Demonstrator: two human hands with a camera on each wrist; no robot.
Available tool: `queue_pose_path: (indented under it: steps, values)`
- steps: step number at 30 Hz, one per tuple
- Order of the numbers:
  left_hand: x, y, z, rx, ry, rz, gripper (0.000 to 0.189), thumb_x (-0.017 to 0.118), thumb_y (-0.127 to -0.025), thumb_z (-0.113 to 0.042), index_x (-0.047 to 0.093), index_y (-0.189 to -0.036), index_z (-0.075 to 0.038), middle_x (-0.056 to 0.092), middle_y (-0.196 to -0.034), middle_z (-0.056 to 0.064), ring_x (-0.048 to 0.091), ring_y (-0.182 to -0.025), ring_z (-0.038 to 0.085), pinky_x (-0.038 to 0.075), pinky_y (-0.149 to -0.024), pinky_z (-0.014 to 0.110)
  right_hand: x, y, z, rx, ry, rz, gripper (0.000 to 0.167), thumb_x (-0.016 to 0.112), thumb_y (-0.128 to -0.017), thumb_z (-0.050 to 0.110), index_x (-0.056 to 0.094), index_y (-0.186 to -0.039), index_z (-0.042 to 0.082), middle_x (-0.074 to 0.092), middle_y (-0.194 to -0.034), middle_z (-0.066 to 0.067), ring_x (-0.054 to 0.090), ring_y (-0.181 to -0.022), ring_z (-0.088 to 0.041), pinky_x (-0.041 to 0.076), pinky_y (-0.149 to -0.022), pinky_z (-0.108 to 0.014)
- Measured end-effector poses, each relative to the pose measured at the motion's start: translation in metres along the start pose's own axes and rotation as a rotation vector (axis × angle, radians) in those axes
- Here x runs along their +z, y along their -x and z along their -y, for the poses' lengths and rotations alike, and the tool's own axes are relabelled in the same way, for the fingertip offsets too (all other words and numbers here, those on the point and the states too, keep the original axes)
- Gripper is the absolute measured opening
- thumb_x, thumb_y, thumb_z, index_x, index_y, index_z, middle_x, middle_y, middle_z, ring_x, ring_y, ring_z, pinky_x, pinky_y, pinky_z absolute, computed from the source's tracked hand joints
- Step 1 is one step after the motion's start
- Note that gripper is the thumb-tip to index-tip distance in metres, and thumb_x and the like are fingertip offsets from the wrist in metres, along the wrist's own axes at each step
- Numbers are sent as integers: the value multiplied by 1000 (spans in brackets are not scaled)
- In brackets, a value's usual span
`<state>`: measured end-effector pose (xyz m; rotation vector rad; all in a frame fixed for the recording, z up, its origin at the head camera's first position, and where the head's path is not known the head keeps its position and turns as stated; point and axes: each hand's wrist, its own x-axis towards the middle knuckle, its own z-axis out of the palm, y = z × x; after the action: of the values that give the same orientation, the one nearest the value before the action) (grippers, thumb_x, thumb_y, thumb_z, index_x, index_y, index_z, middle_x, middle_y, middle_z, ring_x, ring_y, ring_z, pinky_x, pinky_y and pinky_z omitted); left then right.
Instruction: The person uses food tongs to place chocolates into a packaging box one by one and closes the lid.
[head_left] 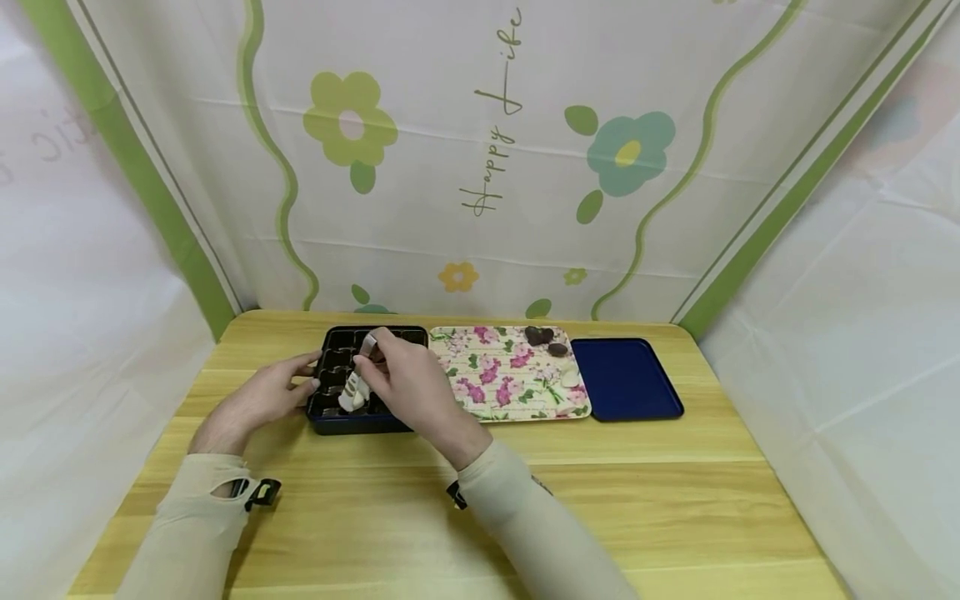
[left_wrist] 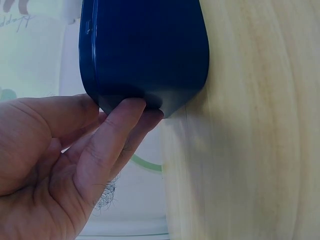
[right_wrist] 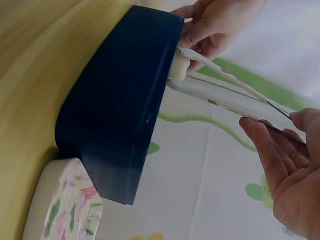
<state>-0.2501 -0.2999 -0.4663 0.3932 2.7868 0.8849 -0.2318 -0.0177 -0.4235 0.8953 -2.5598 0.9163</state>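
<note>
A dark blue box [head_left: 360,424] with a black divided insert [head_left: 342,340] sits at the table's back left. My right hand [head_left: 416,379] holds a pair of tongs [right_wrist: 227,77] with whitish arms, pinched between thumb and fingers. Between the tong tips is a cream-white piece [right_wrist: 179,67], like a chocolate, at the level of the box rim; whether it touches the insert I cannot tell. My left hand [head_left: 273,393] rests its fingertips against the left side of the box, the fingers [left_wrist: 112,130] fairly straight in the left wrist view.
Right of the box lies a floral tray [head_left: 465,367] bearing several dark brown pieces [head_left: 540,335] at its back right and pale pieces [head_left: 572,377] near its right edge. Beyond it lies a blue lid [head_left: 626,379]. A printed curtain [head_left: 450,167] hangs behind the wooden table [head_left: 375,517].
</note>
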Motion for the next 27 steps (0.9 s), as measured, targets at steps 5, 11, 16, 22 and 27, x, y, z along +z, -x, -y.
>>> queue_pose_path:
  steps: [5,11,16,22,27]
  values:
    - [1,0,0,4,-9,-2,64,64,-119,-9,40,-174,14,64,-154,49,77,-129,60,69,-104,67,7,-1,0,5,52,23,19,65,-123,34,71,-122,15,84,-97,2,63,-63,1,48,-57,-11]
    - [1,0,0,12,-4,-5,63,63,-119,-8,40,-174,14,64,-154,49,76,-131,61,69,-104,67,12,0,1,-9,141,43,26,66,-122,42,70,-124,16,76,-82,4,52,-48,-1,40,-47,-13]
    - [0,0,-1,4,2,9,64,62,-120,-9,39,-175,14,60,-158,50,74,-135,63,69,-105,67,13,0,1,-31,171,39,27,66,-122,43,69,-124,16,74,-83,5,54,-52,-1,41,-50,-13]
    - [0,-1,0,-10,0,17,64,62,-121,-10,38,-176,13,60,-158,50,76,-131,60,71,-102,64,13,-1,1,-33,146,45,27,66,-122,42,68,-124,15,75,-83,4,57,-54,-3,42,-50,-14]
    - [0,-1,2,0,-8,5,64,63,-120,-9,39,-175,14,62,-156,50,77,-130,59,71,-102,64,10,0,1,-19,147,48,26,66,-122,42,68,-124,16,74,-81,5,54,-52,0,41,-49,-12]
